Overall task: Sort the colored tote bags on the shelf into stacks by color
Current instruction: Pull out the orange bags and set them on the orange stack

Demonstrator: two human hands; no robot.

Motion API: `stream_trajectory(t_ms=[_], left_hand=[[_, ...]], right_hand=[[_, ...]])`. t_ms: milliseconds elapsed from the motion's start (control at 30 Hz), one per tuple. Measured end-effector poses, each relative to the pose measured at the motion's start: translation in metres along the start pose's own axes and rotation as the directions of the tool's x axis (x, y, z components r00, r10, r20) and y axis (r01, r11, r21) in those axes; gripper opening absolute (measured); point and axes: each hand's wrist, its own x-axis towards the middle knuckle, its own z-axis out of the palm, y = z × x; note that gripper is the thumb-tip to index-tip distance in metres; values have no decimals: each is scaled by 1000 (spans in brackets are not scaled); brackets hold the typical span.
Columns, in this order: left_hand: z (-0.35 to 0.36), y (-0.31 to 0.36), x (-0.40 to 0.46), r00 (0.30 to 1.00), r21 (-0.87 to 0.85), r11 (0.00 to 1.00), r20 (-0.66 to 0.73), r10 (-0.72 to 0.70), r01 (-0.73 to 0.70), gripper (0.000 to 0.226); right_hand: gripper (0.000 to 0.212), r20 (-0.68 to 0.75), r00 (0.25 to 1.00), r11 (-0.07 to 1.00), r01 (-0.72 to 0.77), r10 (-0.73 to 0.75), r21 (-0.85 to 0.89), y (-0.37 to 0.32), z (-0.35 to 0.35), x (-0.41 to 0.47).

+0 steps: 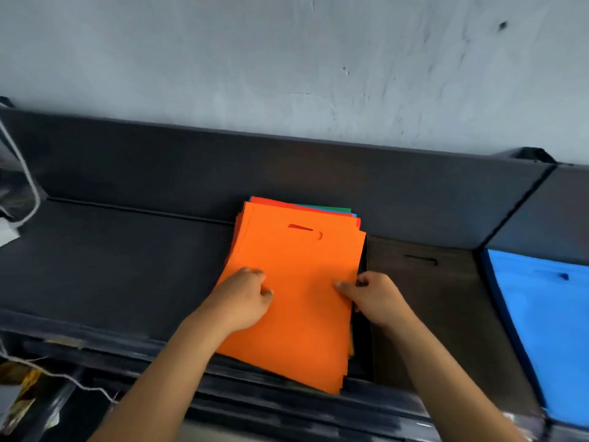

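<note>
A mixed pile of flat tote bags lies on the dark shelf (111, 266), with an orange bag (296, 260) on top. Red, blue and green edges (331, 210) peek out at its far end. My left hand (245, 298) rests on the orange bag's left side with fingers curled. My right hand (373, 296) pinches the pile's right edge, thumb on top of the orange bag. To the right lies a dark brown bag (424, 301). Farther right sits a blue bag stack (548, 314), cut off by the frame edge.
A grey wall (287, 59) rises behind the shelf's dark back panel. A white cord (28, 183) and a clear plastic bag hang at the far left. Yellow scraps and a string lie below the shelf's front edge at lower left.
</note>
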Motion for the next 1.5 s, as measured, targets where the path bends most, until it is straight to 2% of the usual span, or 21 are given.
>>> stream_trajectory(t_ms=[33,100,167,233,300,400,600,767,833,1000,1133,1300,1500], left_hand=[[-2,-3,1,999,-51,998,17,33,-32,54],[-5,-11,1,996,-120,989,-45,83,-88,44],[-8,-21,0,984,-79,992,-160,80,-94,43],[-10,-31,-2,972,6,996,-218,88,-88,49],[-10,-35,-5,970,79,988,-190,148,-135,53],[-9,-32,-11,965,97,975,-151,215,-202,55],[-14,-40,-14,964,-7,977,-164,209,-213,56],[-13,-29,-14,961,107,967,-127,244,-232,55],[-14,-22,-14,966,73,970,-99,240,-233,55],[-19,-24,-1,980,-131,972,-53,192,-198,59],[-17,-30,4,988,-56,990,-81,128,-133,56],[-12,-21,5,989,68,987,18,146,-147,59],[-18,-20,9,993,48,992,36,115,-117,66]], right_hand=[[43,3,1000,999,-25,25,36,1,-3,-1],[35,-18,998,995,-58,60,87,0,-10,-4],[29,-87,992,988,-80,92,129,-2,-14,-8],[26,-149,982,980,-90,117,175,-6,-12,-15],[26,-168,978,976,-86,121,202,-9,-3,-24],[25,-98,987,964,-101,128,246,-13,13,-38],[24,-205,965,969,-117,163,216,-17,9,-44],[22,-208,961,959,-129,184,251,-19,6,-46],[20,-183,969,965,-121,166,233,-17,6,-45],[25,-205,961,968,-145,187,203,-15,-17,-36],[24,-176,965,965,-156,194,210,-15,-21,-31],[18,-135,977,958,-126,165,258,-13,-7,-27],[23,-180,975,981,-95,126,172,-11,-19,-21]])
